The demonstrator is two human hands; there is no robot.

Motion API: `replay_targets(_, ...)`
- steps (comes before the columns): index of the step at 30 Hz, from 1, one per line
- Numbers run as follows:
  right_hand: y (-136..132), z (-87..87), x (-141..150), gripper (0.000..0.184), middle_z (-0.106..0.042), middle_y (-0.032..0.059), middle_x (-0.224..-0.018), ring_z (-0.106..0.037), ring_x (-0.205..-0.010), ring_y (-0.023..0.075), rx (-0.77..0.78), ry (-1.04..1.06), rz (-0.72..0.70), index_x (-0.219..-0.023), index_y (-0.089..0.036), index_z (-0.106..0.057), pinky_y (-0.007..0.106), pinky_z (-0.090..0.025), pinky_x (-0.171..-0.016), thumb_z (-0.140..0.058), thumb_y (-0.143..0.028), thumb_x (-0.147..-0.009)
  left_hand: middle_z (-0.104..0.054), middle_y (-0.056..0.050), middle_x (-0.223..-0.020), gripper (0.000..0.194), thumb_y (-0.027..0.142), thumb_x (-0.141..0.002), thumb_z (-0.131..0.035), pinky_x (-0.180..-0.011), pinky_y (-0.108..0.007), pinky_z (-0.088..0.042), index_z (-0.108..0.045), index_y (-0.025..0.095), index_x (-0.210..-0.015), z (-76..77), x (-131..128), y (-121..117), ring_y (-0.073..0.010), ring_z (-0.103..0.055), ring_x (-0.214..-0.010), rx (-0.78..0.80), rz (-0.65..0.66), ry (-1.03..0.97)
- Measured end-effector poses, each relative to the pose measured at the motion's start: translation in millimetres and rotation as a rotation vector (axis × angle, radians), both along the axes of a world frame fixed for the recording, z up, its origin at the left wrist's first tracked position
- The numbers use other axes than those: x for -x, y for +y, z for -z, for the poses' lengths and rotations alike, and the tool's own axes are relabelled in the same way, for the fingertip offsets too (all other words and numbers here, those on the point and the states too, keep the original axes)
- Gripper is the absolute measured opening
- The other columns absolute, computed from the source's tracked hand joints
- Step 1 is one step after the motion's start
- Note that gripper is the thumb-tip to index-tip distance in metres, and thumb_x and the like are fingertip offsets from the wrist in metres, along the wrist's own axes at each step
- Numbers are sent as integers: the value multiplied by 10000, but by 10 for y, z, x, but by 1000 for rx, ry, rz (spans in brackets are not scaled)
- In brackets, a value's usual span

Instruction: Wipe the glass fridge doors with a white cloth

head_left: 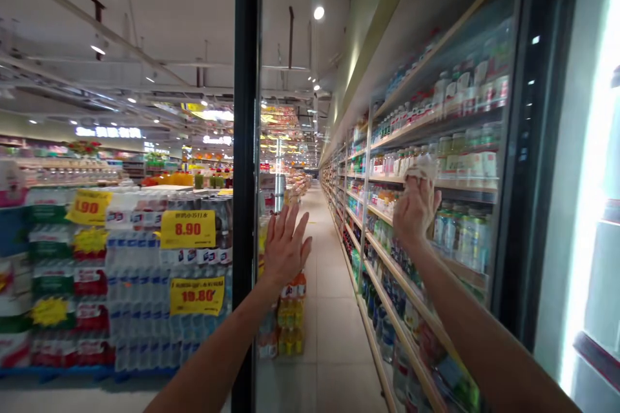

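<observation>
My left hand [287,246] lies flat with its fingers spread against the glass of a black-framed door [246,110], close to the frame's left upright. Higher up and to the right, my right hand [414,211] presses a crumpled pale cloth [420,169] to the same pane. Its fingers are bent over the cloth, which covers part of the bottles seen in the glass. Both arms reach forward from the lower edge of the view.
Shelves of bottled drinks [455,161] appear in the glass on the right, along a tiled aisle [334,316]. Left of the door stand stacked bottle packs [140,284] with yellow price signs [188,229]. A bright light strip [588,181] runs down the far right.
</observation>
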State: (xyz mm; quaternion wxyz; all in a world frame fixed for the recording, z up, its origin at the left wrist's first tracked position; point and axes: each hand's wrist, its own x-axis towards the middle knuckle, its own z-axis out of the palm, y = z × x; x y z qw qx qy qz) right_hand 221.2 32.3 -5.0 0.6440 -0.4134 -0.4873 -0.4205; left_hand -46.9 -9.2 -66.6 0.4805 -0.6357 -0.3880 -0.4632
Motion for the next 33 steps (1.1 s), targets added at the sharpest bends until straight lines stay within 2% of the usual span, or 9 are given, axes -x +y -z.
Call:
replay_targets(6,-94,277,304,398,-522,73,-1308,-374,-1305,205,32,-526,-8,-1193,-237,-549,443,-205,-1108,-402,-165,-831,-367,-118,-1411,501,291,-846,-498,-1080,-461,-231,-393,192,-1326,1,18,23,-257,-208,-1363,7,3,-9)
replay_targets(8,-79,216,128,421,-494,84,-1338,-374,-1305,213,35,-431,4,-1237,-242,-513,475,-195,-1102,-389,-181,-839,-362,-114,-1414,498,294,-848,-494,-1081,-458,-231,-396,193,-1325,2,21,26,-255,-202,-1365,13,3,-12)
replay_targets(11,-4,0,-187,467,-423,153,-1384,-348,-1313,287,44,-10,21,-1300,-188,-452,562,-235,-1047,-363,-209,-841,-359,-110,-1417,497,298,-851,-486,-1083,-460,-228,-393,192,-1327,3,10,23,-253,-196,-1367,15,0,-16)
replay_targets(13,25,-67,-208,469,-444,187,-1356,-357,-1300,319,39,121,26,-1287,-145,-468,579,-260,-1023,-360,-213,-836,-353,-110,-1420,503,303,-852,-483,-1082,-465,-226,-385,193,-1333,3,1,24,-256,-194,-1367,5,5,-16)
replay_targets(18,-68,201,284,422,-527,95,-1299,-359,-1311,233,84,-393,-23,-1221,-210,-538,456,-220,-1096,-398,-177,-824,-339,-111,-1428,512,303,-853,-482,-1084,-466,-222,-369,199,-1342,3,7,44,-253,-194,-1367,12,15,-22)
replay_targets(20,-87,257,318,430,-506,51,-1330,-363,-1312,191,86,-523,-33,-1225,-264,-528,424,-177,-1118,-402,-164,-826,-354,-114,-1419,509,296,-849,-489,-1085,-460,-225,-378,199,-1336,1,14,45,-250,-195,-1367,11,19,-21)
replay_targets(27,12,-112,-214,471,-485,169,-1322,-382,-1285,306,42,38,29,-1292,-167,-465,565,-262,-1025,-360,-213,-836,-359,-115,-1416,510,299,-846,-493,-1084,-465,-224,-382,190,-1331,-3,-5,22,-257,-192,-1368,2,-1,-17)
replay_targets(29,-16,-32,-76,449,-526,156,-1278,-388,-1282,294,46,-69,15,-1257,-166,-503,534,-269,-1039,-379,-196,-826,-362,-117,-1415,507,301,-845,-497,-1084,-464,-225,-387,189,-1328,-3,-8,30,-258,-197,-1366,-1,-5,-20)
replay_targets(33,-105,346,340,374,-530,92,-1295,-329,-1330,224,60,-482,-29,-1150,-208,-578,448,-209,-1105,-420,-158,-814,-353,-118,-1419,506,295,-848,-493,-1086,-461,-220,-381,197,-1332,-3,7,45,-254,-193,-1367,17,8,-21)
